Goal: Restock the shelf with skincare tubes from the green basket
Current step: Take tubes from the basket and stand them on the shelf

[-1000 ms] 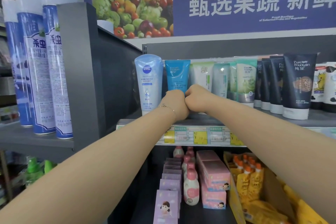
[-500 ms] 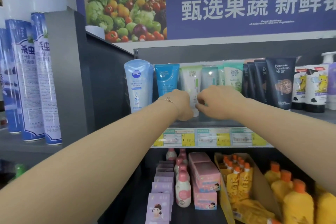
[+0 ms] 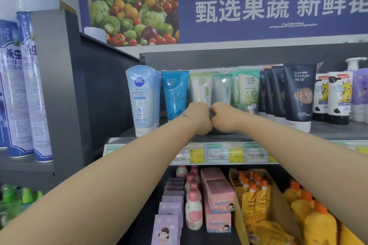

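While left hand (image 3: 198, 118) touches right hand (image 3: 224, 117), white tube (image 3: 201, 87) stands behind.

Both forearms show bare from the near edge up to the left hand (image 3: 199, 118) and right hand (image 3: 226, 118). A thin gold-coloured chain bracelet (image 3: 189, 117) with small beads circles the left wrist.

I see a grey shelf (image 3: 338, 131) holding an upright row: pale Nivea tube (image 3: 142, 101), blue tube (image 3: 174, 93), green tubes (image 3: 249, 89), dark tubes (image 3: 298, 95), cartoon bottles (image 3: 336, 97)
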Tool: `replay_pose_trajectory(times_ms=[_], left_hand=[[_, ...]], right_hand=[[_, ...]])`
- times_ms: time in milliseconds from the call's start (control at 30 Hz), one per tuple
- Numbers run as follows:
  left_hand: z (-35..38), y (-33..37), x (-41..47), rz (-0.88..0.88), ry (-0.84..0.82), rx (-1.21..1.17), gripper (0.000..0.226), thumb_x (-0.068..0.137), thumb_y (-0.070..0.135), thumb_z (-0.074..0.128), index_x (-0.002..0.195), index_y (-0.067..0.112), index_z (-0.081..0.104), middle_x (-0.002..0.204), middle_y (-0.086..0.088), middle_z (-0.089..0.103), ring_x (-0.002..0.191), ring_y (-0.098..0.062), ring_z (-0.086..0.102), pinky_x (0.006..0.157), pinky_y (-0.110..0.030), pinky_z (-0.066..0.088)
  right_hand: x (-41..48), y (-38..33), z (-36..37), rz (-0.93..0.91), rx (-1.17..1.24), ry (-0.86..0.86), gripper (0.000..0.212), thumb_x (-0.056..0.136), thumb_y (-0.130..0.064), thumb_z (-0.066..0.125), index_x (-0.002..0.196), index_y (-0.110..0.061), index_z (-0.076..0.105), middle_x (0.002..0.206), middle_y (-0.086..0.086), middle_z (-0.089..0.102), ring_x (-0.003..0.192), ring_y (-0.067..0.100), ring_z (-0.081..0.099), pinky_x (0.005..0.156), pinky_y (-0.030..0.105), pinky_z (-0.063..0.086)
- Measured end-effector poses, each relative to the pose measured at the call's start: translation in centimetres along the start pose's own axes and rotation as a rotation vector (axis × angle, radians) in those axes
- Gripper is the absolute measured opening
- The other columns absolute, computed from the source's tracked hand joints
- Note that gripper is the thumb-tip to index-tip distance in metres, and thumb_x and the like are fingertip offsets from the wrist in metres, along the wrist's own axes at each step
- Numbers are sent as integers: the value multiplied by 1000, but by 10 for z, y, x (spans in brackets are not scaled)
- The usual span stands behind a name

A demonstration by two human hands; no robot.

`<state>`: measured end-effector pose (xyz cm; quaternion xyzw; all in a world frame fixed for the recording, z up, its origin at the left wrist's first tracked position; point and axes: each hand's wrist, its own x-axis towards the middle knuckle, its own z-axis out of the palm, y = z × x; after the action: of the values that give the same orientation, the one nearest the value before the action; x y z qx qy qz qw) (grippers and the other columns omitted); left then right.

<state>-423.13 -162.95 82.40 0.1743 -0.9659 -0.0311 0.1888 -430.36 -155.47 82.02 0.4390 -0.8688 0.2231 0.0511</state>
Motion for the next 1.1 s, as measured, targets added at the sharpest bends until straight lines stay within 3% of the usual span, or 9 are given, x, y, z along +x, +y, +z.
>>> replay_pose_trajectory(times_ms=[167,267,367,900,1033,1100], left_hand=[[2,-5,3,-15,1,-5,22,92,11,52,112,3,54,94,-8,49,82,-18,48,73,-22,42],[3,-6,6,-36,2,-32,27,92,13,53,117,3,52,105,-11,54,90,-20,52,75,-23,42],[5,-7,9,-49,5,-50,28,93,14,53,119,3,52,117,-13,57,105,-24,57,76,-23,41],[12,-6,15,-74,4,-23,33,95,16,51,125,3,50,125,-15,53,111,-26,55,83,-27,44],[11,-5,10,-78,16,-34,28,94,17,52,119,4,52,118,-13,56,99,-23,56,76,-25,42],[10,-4,7,-68,29,-28,18,92,19,54,106,7,54,106,-11,55,84,-19,51,71,-24,43]], right_hand=[[5,-2,3,11,0,-21,18,90,-6,47,73,-12,46,74,4,50,69,19,48,66,31,40],[9,-3,3,18,-12,-27,15,90,-5,47,76,-10,50,78,6,53,75,22,51,69,32,44],[10,-5,1,19,-38,-38,24,90,-3,45,68,-13,44,71,4,48,63,15,44,57,26,36],[13,-7,-1,26,-11,-66,30,92,-1,44,65,-13,44,69,3,46,62,12,42,54,22,34],[7,-1,-2,46,-21,-10,26,90,-8,50,65,-13,45,68,2,46,65,16,46,52,24,32],[3,7,-5,36,-55,46,15,89,-12,53,77,-4,58,79,9,58,79,27,58,58,30,46]])
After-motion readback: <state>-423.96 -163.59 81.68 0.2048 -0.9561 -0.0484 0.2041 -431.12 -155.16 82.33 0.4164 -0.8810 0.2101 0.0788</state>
